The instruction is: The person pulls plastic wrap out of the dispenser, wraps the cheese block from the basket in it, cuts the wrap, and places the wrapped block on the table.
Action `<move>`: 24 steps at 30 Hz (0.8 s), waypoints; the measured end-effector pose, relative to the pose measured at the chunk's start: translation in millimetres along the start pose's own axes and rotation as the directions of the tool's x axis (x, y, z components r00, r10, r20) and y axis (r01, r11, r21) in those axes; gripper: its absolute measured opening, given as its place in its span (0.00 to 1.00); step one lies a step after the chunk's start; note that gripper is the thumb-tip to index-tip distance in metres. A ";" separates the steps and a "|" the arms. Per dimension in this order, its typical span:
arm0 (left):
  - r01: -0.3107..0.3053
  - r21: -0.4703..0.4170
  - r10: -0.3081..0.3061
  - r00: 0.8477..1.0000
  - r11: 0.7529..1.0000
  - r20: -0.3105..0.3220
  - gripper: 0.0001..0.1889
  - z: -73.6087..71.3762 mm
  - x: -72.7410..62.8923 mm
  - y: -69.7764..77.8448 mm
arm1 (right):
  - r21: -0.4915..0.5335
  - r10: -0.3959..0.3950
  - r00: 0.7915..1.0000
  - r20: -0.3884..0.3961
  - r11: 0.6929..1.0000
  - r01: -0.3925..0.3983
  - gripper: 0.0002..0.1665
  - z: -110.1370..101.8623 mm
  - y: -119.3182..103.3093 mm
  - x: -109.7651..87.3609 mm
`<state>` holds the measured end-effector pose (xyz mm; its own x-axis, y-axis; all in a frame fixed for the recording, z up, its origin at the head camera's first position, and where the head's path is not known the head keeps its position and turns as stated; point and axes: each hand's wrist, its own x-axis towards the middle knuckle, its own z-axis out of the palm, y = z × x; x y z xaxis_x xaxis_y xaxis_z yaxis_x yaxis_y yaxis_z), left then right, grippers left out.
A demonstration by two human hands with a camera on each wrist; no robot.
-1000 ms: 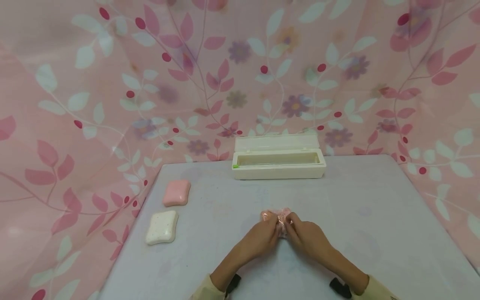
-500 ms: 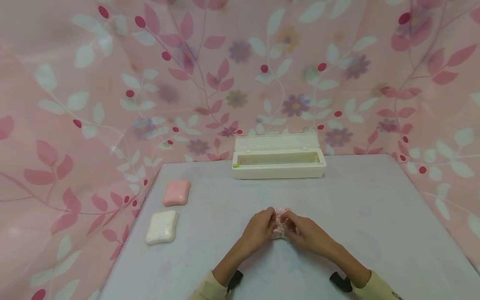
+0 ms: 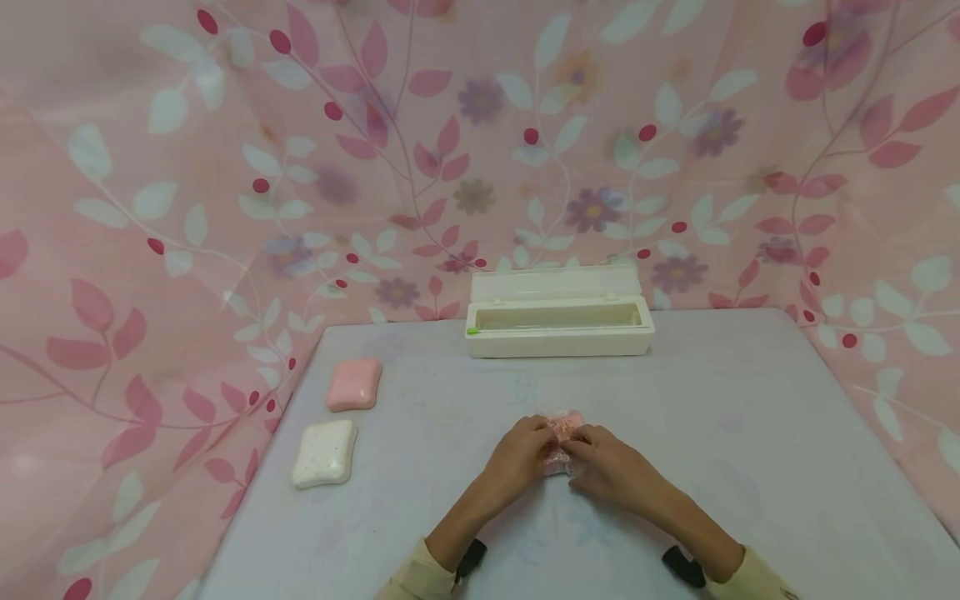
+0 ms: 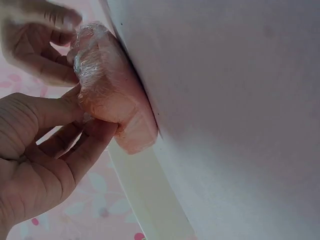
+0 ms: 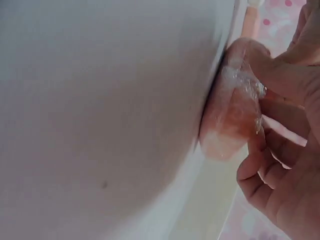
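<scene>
A pink bar of soap (image 3: 566,422), wrapped in crinkled clear cling film (image 4: 91,67), lies on the table between both hands. My left hand (image 3: 516,457) is at its left side, thumb and fingertips pinching the film-covered edge. From the right, my right hand (image 3: 618,473) works at the same film, with its thumb (image 5: 280,75) over the top and curled fingers at the near side. The film is bunched on the soap's upper face (image 5: 232,112). Fingers hide part of the bar in the head view.
A long cream cling film dispenser (image 3: 558,344) with its lid raised and a green slider (image 3: 472,331) stands at the table's back. To the left lie a pink soap bar (image 3: 354,384) and a speckled white one (image 3: 325,454). Floral fabric (image 3: 480,167) hangs behind.
Both hands have shifted their fingers on the film around the pink soap. More of the bar's far side now shows between them. The dispenser and the other soaps have stayed put.
</scene>
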<state>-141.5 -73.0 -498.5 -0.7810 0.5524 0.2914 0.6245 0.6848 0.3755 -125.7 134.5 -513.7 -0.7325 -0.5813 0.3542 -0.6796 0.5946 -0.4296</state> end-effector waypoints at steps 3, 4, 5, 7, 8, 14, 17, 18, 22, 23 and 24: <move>0.032 -0.008 -0.031 0.999 0.999 0.031 0.06 -1.5 -0.6 1.8 | -0.095 -0.091 0.996 0.000 0.991 0.090 0.30 -2.3 3.6 -1.8; 0.043 -0.017 -0.042 0.998 0.999 0.041 0.08 -1.8 -0.9 1.6 | -0.114 -0.115 0.993 -0.010 0.987 0.113 0.28 -2.5 4.6 -1.6; 0.052 -0.026 -0.050 0.997 0.998 0.052 0.11 -2.4 -1.4 1.5 | -0.129 -0.139 0.990 -0.028 0.983 0.134 0.25 -2.6 5.7 -1.4; 0.062 -0.044 -0.059 0.996 0.997 0.068 0.14 -3.5 -2.5 0.8 | -0.145 -0.179 0.982 -0.063 0.975 0.169 0.20 -2.5 7.4 -1.0; 0.059 -0.054 -0.055 0.996 0.997 0.077 0.13 -4.0 -2.9 0.1 | -0.145 -0.194 0.978 -0.081 0.973 0.181 0.17 -2.5 7.8 -1.1; 0.000 -0.071 0.007 0.995 0.997 0.104 0.11 -5.1 -2.7 -4.8 | -0.030 -0.143 0.983 -0.115 0.990 0.141 0.14 -3.5 6.0 -0.4; 0.021 -0.087 -0.011 0.993 0.996 0.118 0.11 -5.2 -0.9 -5.4 | 0.071 -0.017 0.993 -0.113 0.997 0.025 0.13 -3.7 3.9 0.2; 0.039 -0.097 -0.026 0.992 0.995 0.123 0.11 -5.2 -0.4 -5.4 | 0.103 0.028 0.993 -0.112 0.995 -0.017 0.12 -3.4 3.1 0.5; 0.105 -0.126 -0.090 0.989 0.986 0.121 0.10 -5.4 0.9 -4.9 | 0.184 0.166 0.981 -0.101 0.972 -0.146 0.09 -1.0 1.4 2.6; 0.120 -0.133 -0.105 0.988 0.984 0.113 0.10 -5.3 1.1 -4.9 | 0.193 0.192 0.977 -0.094 0.966 -0.172 0.09 -0.1 1.4 3.1; 0.133 -0.142 -0.119 0.987 0.981 0.104 0.10 -5.2 1.2 -5.0 | 0.194 0.207 0.974 -0.088 0.963 -0.187 0.09 0.5 1.2 3.8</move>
<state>-145.5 -78.2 -495.5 -0.8444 0.5138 0.1514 0.5077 0.6776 0.5321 -129.3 132.8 -513.3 -0.8580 -0.3943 0.3292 -0.5096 0.5734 -0.6415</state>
